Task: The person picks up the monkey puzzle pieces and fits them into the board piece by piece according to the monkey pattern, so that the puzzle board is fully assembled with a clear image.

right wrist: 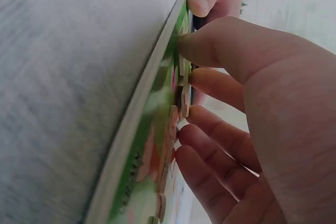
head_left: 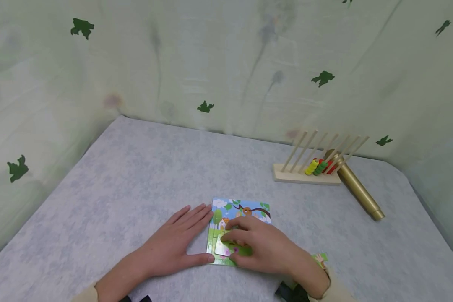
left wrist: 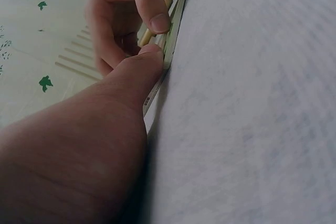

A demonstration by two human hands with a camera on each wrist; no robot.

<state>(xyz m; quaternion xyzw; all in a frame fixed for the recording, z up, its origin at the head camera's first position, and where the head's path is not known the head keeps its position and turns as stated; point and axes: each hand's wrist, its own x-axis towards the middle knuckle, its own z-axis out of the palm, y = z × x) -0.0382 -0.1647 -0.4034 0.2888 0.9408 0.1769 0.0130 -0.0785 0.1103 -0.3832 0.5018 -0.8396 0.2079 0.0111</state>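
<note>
A jigsaw puzzle board (head_left: 219, 205) with a bright picture of sky, a branch and a house lies flat on the table. My left hand (head_left: 183, 239) rests with its fingers spread straight along the board's left side, and its thumb touches the lower left corner. Above the lower part of the board my right hand (head_left: 262, 245) has bent fingers and pinches a puzzle piece (right wrist: 185, 98) between thumb and fingers. In the right wrist view several pieces stand slightly proud of the board. The right hand covers much of the picture.
Farther right on the table (head_left: 154, 167) stands a wooden peg rack (head_left: 305, 179) with yellow, green and red beads. A gold-coloured tube (head_left: 360, 191) lies beside it. A green picture piece (head_left: 321, 258) shows partly behind my right wrist. A patterned curtain (head_left: 226, 63) hangs behind the table.
</note>
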